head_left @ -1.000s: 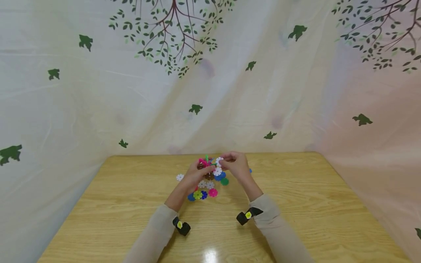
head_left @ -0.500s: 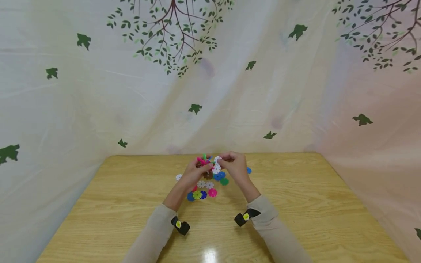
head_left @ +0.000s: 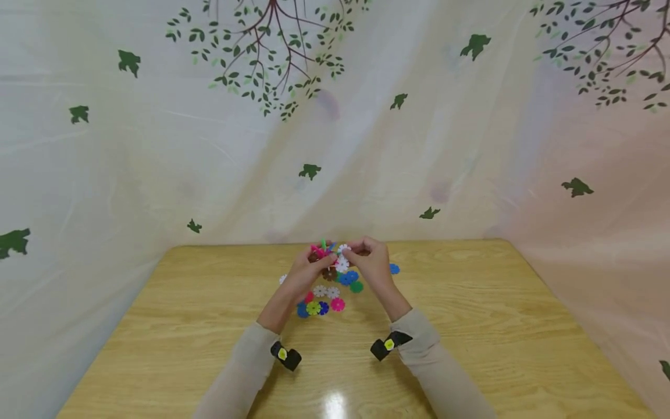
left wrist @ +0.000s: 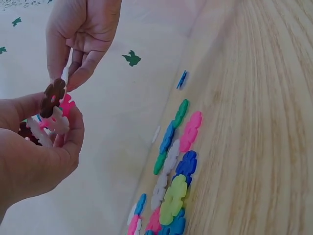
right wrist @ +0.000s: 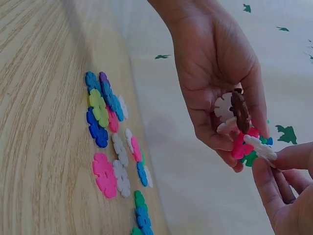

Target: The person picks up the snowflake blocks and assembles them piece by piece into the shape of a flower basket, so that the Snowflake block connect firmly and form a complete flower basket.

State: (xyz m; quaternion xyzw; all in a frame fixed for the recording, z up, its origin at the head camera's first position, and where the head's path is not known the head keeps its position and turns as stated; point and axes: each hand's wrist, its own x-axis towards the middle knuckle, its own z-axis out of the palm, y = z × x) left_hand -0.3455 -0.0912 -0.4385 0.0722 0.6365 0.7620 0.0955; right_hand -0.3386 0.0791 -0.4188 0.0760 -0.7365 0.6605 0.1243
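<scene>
My left hand (head_left: 305,273) holds a cluster of joined flower-shaped plastic discs (right wrist: 243,145) in pink, white, brown and green. A brown disc (left wrist: 53,98) stands on edge between its thumb and fingers in the left wrist view. My right hand (head_left: 374,265) pinches a white flower disc (right wrist: 261,148) between thumb and fingertips, right against the cluster. Another white disc (head_left: 341,265) shows just below the pinched one in the head view. Part of the cluster is hidden behind the left fingers and palm. Both hands are raised above the table's far side.
Loose discs lie on the wooden table (head_left: 471,337) under the hands: a yellow-green disc (head_left: 313,308), a pink disc (head_left: 337,304), blue discs (head_left: 348,278), a green disc (head_left: 356,287) and white ones. One blue disc (head_left: 395,269) lies farther right. A patterned curtain (head_left: 235,145) hangs behind.
Both hands have shifted slightly left, keeping hold of the cluster and the white disc. The blue disc at the right, mostly covered by the right hand before, now shows fully.
</scene>
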